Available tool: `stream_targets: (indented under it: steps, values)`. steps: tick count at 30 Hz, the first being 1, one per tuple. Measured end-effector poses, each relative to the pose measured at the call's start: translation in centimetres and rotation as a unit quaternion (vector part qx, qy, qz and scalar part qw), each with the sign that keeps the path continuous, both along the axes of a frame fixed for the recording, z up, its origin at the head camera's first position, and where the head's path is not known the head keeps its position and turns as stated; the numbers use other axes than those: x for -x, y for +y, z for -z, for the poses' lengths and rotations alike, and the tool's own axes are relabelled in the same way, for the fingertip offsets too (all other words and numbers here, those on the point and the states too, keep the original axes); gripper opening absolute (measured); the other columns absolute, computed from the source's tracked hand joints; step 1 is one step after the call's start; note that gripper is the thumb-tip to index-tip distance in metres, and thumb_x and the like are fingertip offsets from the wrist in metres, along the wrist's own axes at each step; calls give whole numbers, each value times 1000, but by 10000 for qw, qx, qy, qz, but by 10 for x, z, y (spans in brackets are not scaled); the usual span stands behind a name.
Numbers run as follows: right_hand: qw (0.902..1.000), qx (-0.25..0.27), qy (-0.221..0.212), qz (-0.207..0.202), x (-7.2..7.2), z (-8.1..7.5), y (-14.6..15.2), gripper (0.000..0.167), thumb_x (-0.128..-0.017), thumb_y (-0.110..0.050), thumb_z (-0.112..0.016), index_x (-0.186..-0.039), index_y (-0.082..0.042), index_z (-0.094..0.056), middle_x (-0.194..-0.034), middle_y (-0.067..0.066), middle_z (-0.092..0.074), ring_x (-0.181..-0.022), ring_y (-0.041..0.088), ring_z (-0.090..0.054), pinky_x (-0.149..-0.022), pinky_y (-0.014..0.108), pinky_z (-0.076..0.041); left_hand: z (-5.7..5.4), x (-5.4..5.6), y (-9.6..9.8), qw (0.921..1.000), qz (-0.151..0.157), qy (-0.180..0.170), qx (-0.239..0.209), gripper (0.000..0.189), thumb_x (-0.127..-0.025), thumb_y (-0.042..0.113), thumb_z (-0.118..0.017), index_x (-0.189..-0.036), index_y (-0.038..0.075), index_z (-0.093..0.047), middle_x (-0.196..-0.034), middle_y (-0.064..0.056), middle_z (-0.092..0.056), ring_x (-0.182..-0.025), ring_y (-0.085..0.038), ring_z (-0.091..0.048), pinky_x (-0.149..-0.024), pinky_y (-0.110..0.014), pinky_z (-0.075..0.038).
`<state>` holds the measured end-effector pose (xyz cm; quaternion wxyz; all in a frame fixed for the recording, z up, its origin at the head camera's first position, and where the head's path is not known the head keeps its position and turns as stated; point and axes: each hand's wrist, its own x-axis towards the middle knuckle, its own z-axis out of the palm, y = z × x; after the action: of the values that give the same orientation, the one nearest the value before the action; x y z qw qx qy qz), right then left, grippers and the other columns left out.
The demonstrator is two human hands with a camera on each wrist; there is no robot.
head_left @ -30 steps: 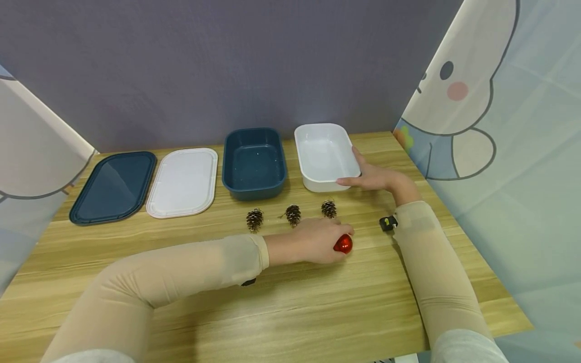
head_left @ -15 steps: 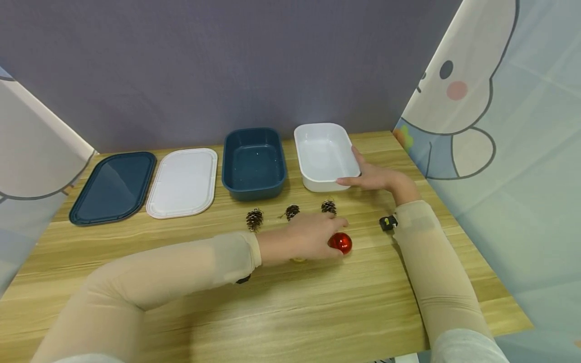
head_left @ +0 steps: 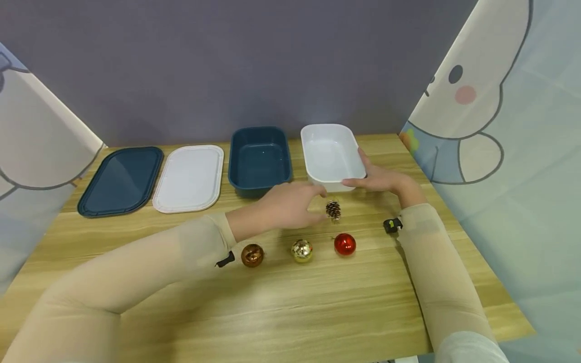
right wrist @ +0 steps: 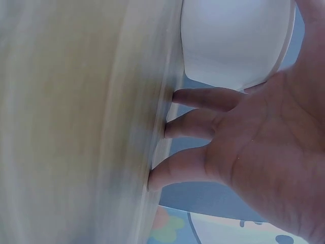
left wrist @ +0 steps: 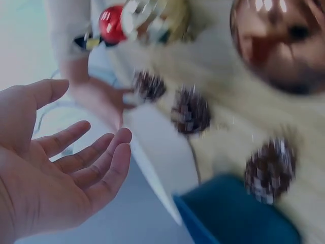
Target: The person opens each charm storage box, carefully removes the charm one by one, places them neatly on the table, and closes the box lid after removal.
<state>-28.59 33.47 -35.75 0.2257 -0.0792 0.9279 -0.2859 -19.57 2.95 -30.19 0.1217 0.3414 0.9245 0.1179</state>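
My left hand (head_left: 290,206) hovers over the table with thumb and fingers apart and holds nothing. Its fingertips lie just left of a pinecone (head_left: 333,209); two more pinecones are hidden beneath it in the head view. The left wrist view shows that middle pinecone (left wrist: 191,110) and the left one (left wrist: 270,170). Nearer me, a red bauble (head_left: 345,244), a gold bauble (head_left: 301,250) and a copper bauble (head_left: 252,255) form a row. My right hand (head_left: 381,180) touches the near right corner of a white box (head_left: 331,154), fingers spread. Several of its fingertips rest on the tabletop (right wrist: 66,122).
Left of the white box stands a dark blue box (head_left: 259,166). Further left, a white lid (head_left: 189,179) and a dark blue lid (head_left: 121,180) lie flat. A grey wall (head_left: 204,65) rises behind the table, and printed cloth (head_left: 513,212) hangs along the right.
My left hand has let go of the red bauble, which stays on the table, and has moved left and away from me. The head view has shifted slightly. My right hand stays at the white box.
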Motion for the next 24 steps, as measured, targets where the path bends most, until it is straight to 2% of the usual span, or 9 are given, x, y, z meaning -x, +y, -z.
stream_targets:
  steps: [5,10,12,17,20,21,24]
  values:
    - [10000,63,-19,8,-3,-2,11,128,-98,-64,-67,-164,-22,34,-177,27,9,-163,51,-13,-129,69,-21,-12,12,-22,9982,-369,68,-469,53,-103,51,-66,-148,23,-62,-147,0,-67,-127,-23,-67,-96,-49,-60]
    - [9999,34,61,-148,-6,-7,20,124,-101,-58,-66,-165,-18,31,-177,26,11,-164,50,-10,-130,69,-19,-9,24,-50,9945,-681,-76,-787,53,-105,46,-65,-150,18,-60,-149,-8,-65,-133,-29,-65,-104,-51,-57]
    - [9997,97,115,-199,-9,-13,19,120,-102,-57,-66,-167,-18,27,-178,25,9,-165,49,-10,-130,69,-18,-5,29,-61,9931,-819,-61,-837,53,-106,45,-64,-149,16,-60,-152,-12,-63,-137,-34,-63,-107,-54,-55]
    - [9990,24,386,-208,-20,-33,18,111,-102,-59,-63,-171,-21,15,-178,26,-2,-164,50,-14,-128,71,-20,-6,34,-84,9892,-1164,51,-890,53,-106,42,-65,-150,12,-59,-154,-16,-61,-139,-38,-60,-110,-58,-53]
    - [9981,-214,526,-249,-24,-46,17,109,-102,-60,-62,-172,-21,10,-178,26,-4,-163,52,-15,-127,73,-20,-9,36,-96,9865,-1369,113,-890,54,-107,42,-64,-151,13,-57,-154,-16,-60,-132,-37,-65,-104,-57,-55]
    - [9976,-280,563,-293,-25,-50,16,108,-102,-60,-62,-172,-20,9,-178,26,-3,-163,52,-15,-127,73,-20,-11,37,-99,9854,-1440,121,-900,54,-107,41,-64,-152,12,-57,-154,-17,-60,-123,-38,-68,-97,-56,-57]
    - [9957,-427,666,-481,-25,-59,8,108,-103,-60,-62,-173,-16,7,-179,23,-1,-165,48,-11,-130,69,-18,-13,41,-112,9823,-1660,134,-852,54,-108,42,-62,-153,13,-56,-153,-17,-60,-111,-36,-70,-89,-54,-57]
